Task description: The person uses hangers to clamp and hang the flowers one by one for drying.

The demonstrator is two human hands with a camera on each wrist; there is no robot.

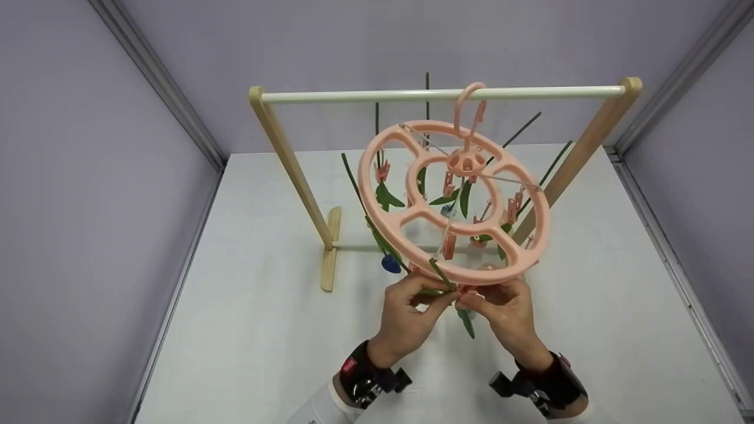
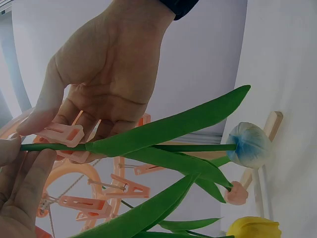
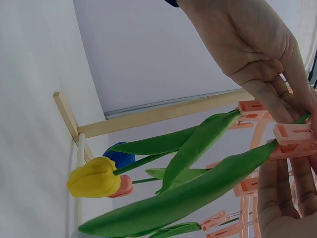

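Observation:
A pink ring-shaped clip hanger hangs by its hook from a white rod. Both hands are at its near rim. My right hand pinches a pink clip between thumb and fingers. My left hand holds the green stem of an artificial tulip at that clip. The tulip's long leaf and pale blue head hang below.
The rod rests on a wooden rack on a white table, with grey walls on three sides. Several other tulips hang from the ring's clips, among them a yellow one, a pink one and a dark blue one.

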